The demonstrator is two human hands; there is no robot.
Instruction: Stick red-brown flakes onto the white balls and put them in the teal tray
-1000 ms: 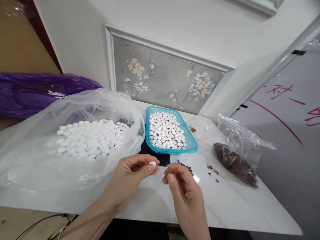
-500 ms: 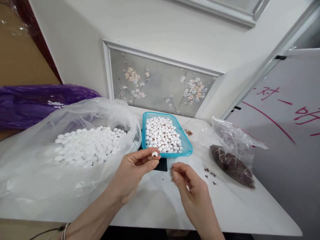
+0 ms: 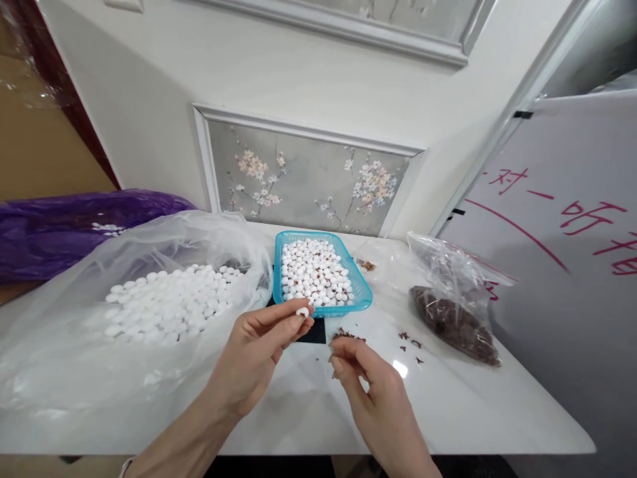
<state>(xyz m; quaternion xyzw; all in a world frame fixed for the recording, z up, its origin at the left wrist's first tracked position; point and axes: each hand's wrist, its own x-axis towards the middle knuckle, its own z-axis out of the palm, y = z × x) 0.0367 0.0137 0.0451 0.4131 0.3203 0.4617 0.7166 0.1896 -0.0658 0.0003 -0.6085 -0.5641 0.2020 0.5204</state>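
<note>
My left hand [image 3: 269, 342] pinches a small white ball [image 3: 302, 312] between thumb and fingertips; a speck of brown shows on the ball's lower side. Just behind it stands a blue plastic basket [image 3: 365, 300] full of similar white balls, several with brown star-like bits on them. My right hand [image 3: 371, 382] is curled, thumb and forefinger drawn close together, and anything small between them cannot be made out. Right behind its fingertips lies a small heap of brown bits [image 3: 347, 334]. A few loose brown bits [image 3: 411, 342] are scattered to the right.
A large clear plastic bag [image 3: 64, 352] of white balls spreads over the left of the white table [image 3: 522, 421]. To the right rests a zip bag [image 3: 455, 322] of dark brown material. Behind are a purple bag [image 3: 44, 232], a panelled wall and a whiteboard [image 3: 572, 146].
The white ball has turned in my left hand, so less of its brown part shows. My right hand has shifted slightly down and left, uncovering the brown heap. The camera view has moved a little.
</note>
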